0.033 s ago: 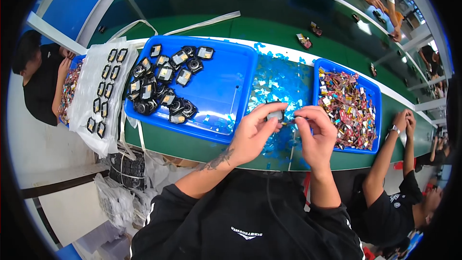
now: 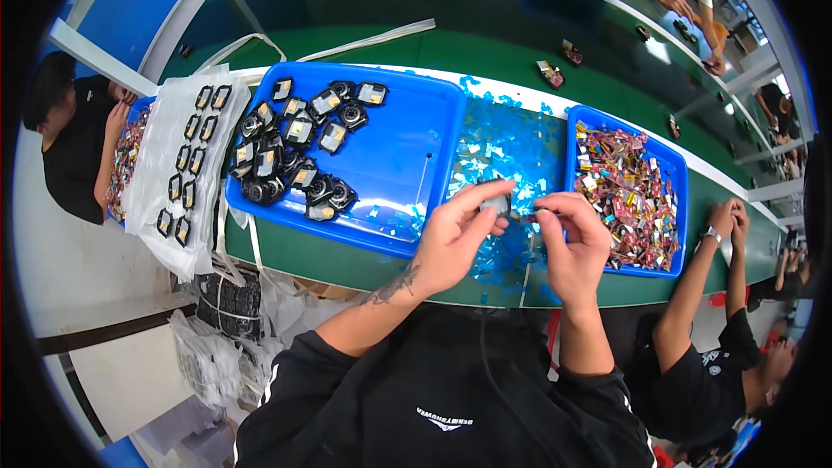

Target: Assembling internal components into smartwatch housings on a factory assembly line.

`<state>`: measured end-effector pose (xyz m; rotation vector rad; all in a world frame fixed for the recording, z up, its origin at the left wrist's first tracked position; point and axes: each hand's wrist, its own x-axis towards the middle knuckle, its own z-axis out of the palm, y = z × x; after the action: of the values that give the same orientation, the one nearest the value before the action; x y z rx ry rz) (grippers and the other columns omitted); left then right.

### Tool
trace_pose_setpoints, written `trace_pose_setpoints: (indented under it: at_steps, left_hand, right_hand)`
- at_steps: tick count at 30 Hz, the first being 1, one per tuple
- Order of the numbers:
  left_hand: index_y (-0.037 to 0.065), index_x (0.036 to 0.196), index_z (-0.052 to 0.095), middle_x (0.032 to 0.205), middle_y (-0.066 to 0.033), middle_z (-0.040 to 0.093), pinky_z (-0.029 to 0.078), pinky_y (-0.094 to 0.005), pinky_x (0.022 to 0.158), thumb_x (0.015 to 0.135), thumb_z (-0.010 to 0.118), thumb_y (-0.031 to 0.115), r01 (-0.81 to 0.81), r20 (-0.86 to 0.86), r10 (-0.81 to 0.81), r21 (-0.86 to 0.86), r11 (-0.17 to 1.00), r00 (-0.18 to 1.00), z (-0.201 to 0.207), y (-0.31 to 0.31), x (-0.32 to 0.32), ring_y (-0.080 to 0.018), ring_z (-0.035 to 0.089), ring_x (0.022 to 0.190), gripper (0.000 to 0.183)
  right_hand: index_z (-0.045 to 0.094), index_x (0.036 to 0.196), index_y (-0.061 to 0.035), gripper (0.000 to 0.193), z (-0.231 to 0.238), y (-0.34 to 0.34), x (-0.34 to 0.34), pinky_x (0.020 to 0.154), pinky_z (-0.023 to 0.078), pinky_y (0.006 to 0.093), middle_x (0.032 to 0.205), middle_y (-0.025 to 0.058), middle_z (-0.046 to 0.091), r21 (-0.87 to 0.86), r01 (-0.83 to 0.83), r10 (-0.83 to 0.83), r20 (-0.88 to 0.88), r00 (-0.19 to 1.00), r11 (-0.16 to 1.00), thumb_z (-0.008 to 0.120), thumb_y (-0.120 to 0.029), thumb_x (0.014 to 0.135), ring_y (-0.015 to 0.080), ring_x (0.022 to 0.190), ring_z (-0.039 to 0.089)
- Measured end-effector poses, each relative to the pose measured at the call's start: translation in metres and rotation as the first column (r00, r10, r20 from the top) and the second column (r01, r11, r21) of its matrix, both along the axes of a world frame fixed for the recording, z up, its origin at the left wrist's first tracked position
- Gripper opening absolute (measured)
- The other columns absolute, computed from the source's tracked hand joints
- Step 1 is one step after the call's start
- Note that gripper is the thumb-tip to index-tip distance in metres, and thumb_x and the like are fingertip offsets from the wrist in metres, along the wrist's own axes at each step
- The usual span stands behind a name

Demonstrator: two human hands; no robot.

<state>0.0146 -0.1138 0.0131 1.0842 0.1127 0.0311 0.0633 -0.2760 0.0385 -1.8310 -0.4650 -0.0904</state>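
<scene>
My left hand (image 2: 455, 238) pinches a small black-framed module with a grey face (image 2: 497, 204) between thumb and fingers, above the green bench. Just to its right, my right hand (image 2: 574, 238) is closed in a pinch; whatever sits at its fingertips is too small to name. Beneath both hands, small shiny blue film pieces (image 2: 494, 149) lie scattered. Left of them stands a blue tray (image 2: 390, 152) with a pile of similar black modules (image 2: 299, 132) in its left part. On the right, another blue tray (image 2: 681, 234) is full of small pink, gold and silver parts (image 2: 624, 199).
A white sheet (image 2: 165, 165) at the left bears black frames in two rows. Behind the trays runs a green conveyor belt (image 2: 485, 30) with a few loose modules (image 2: 550, 74). A co-worker's forearms (image 2: 706, 251) rest close on the right; another person (image 2: 74, 147) sits at the left.
My right hand has shifted slightly to the right, so the gap between the fingertips of my two hands is wider. The module in my left hand has tilted a little.
</scene>
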Motion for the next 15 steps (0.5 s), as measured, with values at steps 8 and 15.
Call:
trace_pose_setpoints:
  at_steps: [8, 15]
  left_hand:
    - [0.005, 0.110, 0.069, 0.104, -0.0075, 0.058, 0.051, -0.0247, 0.075, 0.085, 0.070, 0.007, -0.044, 0.209, -0.036, 0.366, 0.930, 0.977, -0.001, 0.004, -0.002, -0.0120, 0.060, 0.089, 0.025]
    - [0.003, 0.088, 0.071, 0.095, -0.0063, 0.061, 0.048, -0.0242, 0.062, 0.078, 0.074, 0.004, -0.261, 0.242, 0.132, 0.645, 0.718, 0.961, 0.009, 0.004, 0.007, -0.0119, 0.061, 0.076, 0.010]
  right_hand:
    - [0.067, 0.102, 0.0051, 0.014, 0.005, -0.003, -0.005, 0.073, 0.050, 0.0211, 0.095, 0.0084, 0.068, 0.280, -0.086, 0.173, -0.306, 0.936, 0.956, 0.064, 0.004, 0.088, 0.0098, 0.084, 0.063]
    - [0.066, 0.102, 0.0045, 0.014, -0.002, -0.013, -0.008, 0.071, 0.048, 0.0206, 0.093, 0.0072, 0.067, 0.339, 0.019, 0.097, -0.323, 0.941, 0.941, 0.063, 0.004, 0.088, 0.0090, 0.082, 0.062]
